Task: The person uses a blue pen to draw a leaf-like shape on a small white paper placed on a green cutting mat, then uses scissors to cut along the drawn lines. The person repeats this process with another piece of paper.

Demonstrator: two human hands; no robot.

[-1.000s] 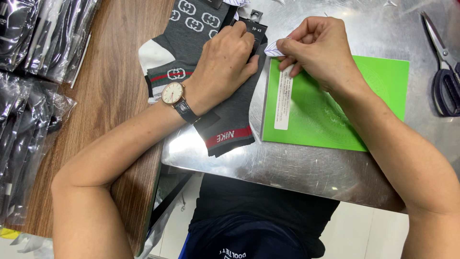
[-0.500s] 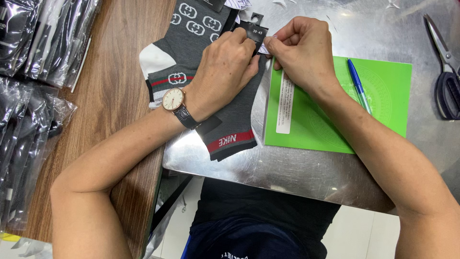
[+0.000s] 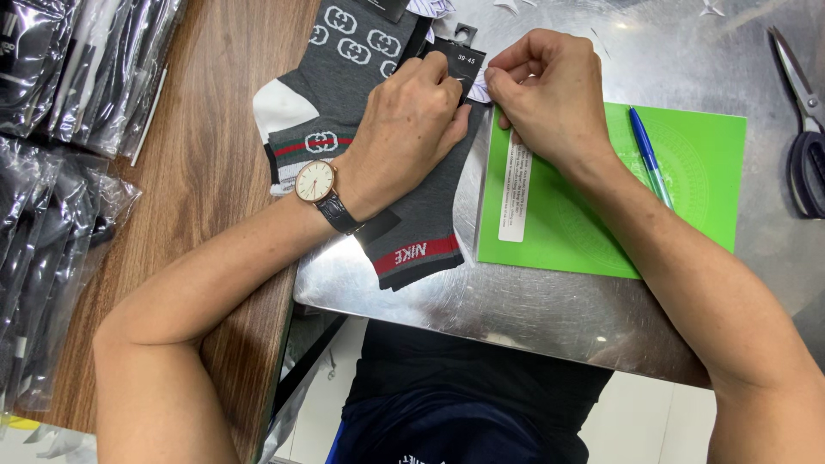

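**Both hands close in on the sock's card tag**

The left hand (image 3: 411,129) now presses flat on the dark grey sock (image 3: 421,232), its fingers lying over the black card tag (image 3: 460,58) at the sock's top; this grip pins rather than pinches. The right hand (image 3: 550,94) has moved in from the green sheet (image 3: 687,172) and meets the left at the tag's edge, its grip narrow on a small white sticker (image 3: 478,89). A blue pen (image 3: 649,155), hidden a second ago, shows just beyond the right wrist. A long white label (image 3: 514,198) lies below the right hand. The sticker seems about to land on the tag.
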